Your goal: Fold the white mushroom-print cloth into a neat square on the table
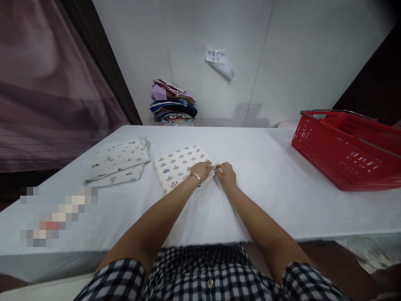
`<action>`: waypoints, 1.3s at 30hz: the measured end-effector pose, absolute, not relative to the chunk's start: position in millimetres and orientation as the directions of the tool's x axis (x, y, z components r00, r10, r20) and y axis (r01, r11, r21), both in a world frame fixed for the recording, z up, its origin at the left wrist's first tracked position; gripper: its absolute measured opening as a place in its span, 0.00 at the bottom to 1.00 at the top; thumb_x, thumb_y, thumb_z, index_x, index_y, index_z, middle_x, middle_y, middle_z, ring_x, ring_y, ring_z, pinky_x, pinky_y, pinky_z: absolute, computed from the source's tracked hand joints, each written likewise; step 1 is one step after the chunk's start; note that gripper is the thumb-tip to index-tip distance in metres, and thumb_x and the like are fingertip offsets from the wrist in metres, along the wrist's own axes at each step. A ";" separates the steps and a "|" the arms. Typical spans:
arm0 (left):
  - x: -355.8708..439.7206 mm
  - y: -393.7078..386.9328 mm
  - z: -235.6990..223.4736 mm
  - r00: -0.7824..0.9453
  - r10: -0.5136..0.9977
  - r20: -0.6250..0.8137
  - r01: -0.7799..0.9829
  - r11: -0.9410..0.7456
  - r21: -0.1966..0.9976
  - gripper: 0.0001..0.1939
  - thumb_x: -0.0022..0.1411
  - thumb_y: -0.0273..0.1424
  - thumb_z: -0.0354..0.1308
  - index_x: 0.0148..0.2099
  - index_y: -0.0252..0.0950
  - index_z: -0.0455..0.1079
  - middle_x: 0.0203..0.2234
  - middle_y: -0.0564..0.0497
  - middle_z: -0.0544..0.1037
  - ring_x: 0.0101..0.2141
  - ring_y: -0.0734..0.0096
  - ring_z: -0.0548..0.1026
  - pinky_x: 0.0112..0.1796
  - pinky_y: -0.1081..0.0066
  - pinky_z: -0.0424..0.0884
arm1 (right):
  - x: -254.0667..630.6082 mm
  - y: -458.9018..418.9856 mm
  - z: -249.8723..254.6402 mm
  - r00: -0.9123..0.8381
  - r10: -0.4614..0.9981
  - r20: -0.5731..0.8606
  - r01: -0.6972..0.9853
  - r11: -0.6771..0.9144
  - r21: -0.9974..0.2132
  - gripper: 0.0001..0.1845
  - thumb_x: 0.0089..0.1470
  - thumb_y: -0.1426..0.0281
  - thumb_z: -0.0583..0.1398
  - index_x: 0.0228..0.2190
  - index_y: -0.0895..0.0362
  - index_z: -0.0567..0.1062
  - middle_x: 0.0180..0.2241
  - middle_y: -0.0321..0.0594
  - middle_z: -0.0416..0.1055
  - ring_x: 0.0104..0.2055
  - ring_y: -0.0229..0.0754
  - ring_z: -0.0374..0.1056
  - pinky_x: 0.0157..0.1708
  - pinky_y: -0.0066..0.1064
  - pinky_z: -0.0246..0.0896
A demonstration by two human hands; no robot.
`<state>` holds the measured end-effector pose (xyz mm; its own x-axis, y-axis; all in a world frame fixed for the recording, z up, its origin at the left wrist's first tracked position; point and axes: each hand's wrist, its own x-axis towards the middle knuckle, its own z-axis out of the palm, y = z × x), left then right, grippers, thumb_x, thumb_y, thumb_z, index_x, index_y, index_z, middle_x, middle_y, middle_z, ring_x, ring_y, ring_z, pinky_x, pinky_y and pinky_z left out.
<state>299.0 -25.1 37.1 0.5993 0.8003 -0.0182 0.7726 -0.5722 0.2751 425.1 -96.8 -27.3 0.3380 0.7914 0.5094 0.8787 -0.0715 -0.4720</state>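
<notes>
A folded white cloth (180, 164) with grey cloud-like shapes, plus a blue and a red one, lies on the white-covered table in front of me. My left hand (201, 169), with a silver bracelet at the wrist, grips the cloth's right edge. Just to its right, my right hand (226, 173) pinches the end of the same edge between thumb and fingers. Several layers show between the two hands. What the fingertips do under the fabric is partly hidden.
Left of the cloth lies another folded patterned cloth (120, 161). A red plastic basket (347, 154) stands on the table's right side. Folded clothes (173, 104) are stacked beyond the far edge. The white table (266, 200) ends close to my body. A paper sign (216, 55) hangs on the wall.
</notes>
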 end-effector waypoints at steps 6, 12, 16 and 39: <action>298.5 -25.4 35.8 0.607 0.794 -0.019 0.773 -0.584 0.248 0.20 0.64 0.39 0.42 0.53 0.43 0.68 0.45 0.48 0.76 0.46 0.61 0.72 0.43 0.66 0.67 | 424.4 -97.2 -25.5 0.362 0.806 0.468 0.868 -0.109 -0.484 0.09 0.57 0.68 0.53 0.35 0.53 0.73 0.36 0.39 0.67 0.41 0.42 0.60 0.37 0.30 0.56; 298.1 -28.1 37.4 0.610 0.791 -0.033 0.773 -0.586 0.242 0.20 0.63 0.39 0.43 0.51 0.44 0.69 0.43 0.48 0.77 0.44 0.61 0.73 0.41 0.66 0.67 | 425.6 -93.4 -25.7 0.353 0.831 0.430 0.877 -0.133 -0.462 0.09 0.57 0.70 0.53 0.32 0.54 0.74 0.35 0.39 0.67 0.40 0.41 0.61 0.35 0.30 0.55; 298.0 -28.2 38.0 0.620 0.785 -0.024 0.762 -0.594 0.256 0.21 0.64 0.40 0.42 0.51 0.43 0.69 0.43 0.47 0.77 0.44 0.60 0.73 0.41 0.65 0.67 | 427.0 -92.8 -25.9 0.303 0.843 0.445 0.909 -0.114 -0.402 0.11 0.58 0.69 0.52 0.36 0.53 0.74 0.36 0.40 0.67 0.39 0.41 0.61 0.35 0.30 0.54; 251.8 22.8 27.3 0.623 0.768 -0.145 0.770 -0.571 0.284 0.23 0.64 0.42 0.42 0.58 0.41 0.63 0.61 0.50 0.59 0.61 0.67 0.55 0.58 0.70 0.51 | 435.0 -104.0 -18.0 0.336 0.900 0.276 0.898 -0.219 -0.381 0.10 0.61 0.70 0.47 0.36 0.55 0.68 0.34 0.41 0.69 0.33 0.42 0.64 0.30 0.30 0.50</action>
